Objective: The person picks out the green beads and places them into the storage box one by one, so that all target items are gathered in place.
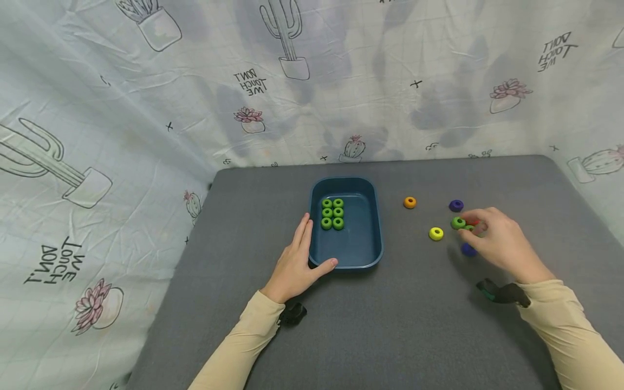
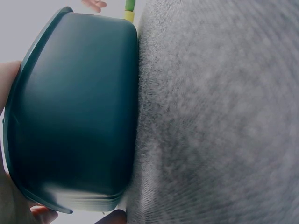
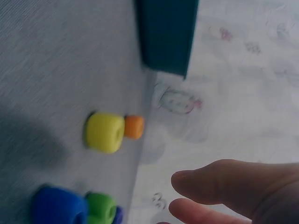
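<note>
A dark blue tray (image 1: pixel 356 265) sits on the table with several green beads (image 1: pixel 327 213) in two columns at its left. My left hand (image 1: pixel 292 271) rests against the tray, its straight fingers along the left wall and its thumb at the front rim. To the right, my right hand (image 1: pixel 497 241) hovers over a loose group of beads, thumb and fingers spread and slightly bent. A green bead (image 1: pixel 457 222) shows between its fingertips in the head view. The right wrist view shows nothing between the thumb (image 3: pixel 191 184) and fingers. Another green bead and a red bead (image 1: pixel 473 222) are partly hidden by the hand.
An orange bead (image 1: pixel 410 202) and a yellow bead (image 1: pixel 436 234) lie between tray and right hand. A purple bead (image 1: pixel 456 206) is behind the group, a blue bead (image 1: pixel 469 249) in front. Patterned cloth (image 1: pixel 341 108) hangs behind the grey table (image 1: pixel 390 325).
</note>
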The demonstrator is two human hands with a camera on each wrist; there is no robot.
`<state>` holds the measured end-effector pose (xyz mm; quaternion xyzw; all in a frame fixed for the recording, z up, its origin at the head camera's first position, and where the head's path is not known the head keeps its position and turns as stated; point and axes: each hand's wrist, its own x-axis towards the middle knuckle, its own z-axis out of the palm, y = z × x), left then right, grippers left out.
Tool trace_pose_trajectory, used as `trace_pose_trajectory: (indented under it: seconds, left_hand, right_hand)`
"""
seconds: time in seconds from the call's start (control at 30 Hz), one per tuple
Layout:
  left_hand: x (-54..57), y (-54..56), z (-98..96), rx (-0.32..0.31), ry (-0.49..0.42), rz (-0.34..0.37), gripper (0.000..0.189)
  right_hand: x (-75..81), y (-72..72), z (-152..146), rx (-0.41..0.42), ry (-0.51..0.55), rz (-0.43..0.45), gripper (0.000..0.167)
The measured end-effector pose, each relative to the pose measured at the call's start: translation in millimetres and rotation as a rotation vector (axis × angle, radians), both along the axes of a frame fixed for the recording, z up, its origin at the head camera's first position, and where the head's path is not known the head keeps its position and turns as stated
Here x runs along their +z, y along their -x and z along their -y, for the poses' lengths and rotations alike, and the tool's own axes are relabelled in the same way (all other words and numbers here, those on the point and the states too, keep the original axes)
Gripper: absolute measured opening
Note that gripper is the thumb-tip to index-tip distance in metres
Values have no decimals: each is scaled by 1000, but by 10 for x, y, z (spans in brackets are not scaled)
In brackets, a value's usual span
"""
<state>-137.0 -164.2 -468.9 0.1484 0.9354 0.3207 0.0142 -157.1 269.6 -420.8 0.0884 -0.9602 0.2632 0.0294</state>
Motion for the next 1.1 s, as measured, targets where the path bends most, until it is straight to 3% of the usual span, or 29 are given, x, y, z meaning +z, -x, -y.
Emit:
trace_pose_trajectory:
  seconds: [0.27,0.57,1.1]
  left_hand:
    - [4,-5,-4,4,1,-3,109]
    - [12,-11,-7,8,6,0,109]
    - [17,-10,-4,8,2,14,109]
  right_hand:
    - [-168,40,-142,-51,-9,19,36]
    - [-317,111,-233,-47,-20,18,37]
    - [-346,164,-269,-54,-10,62,39]
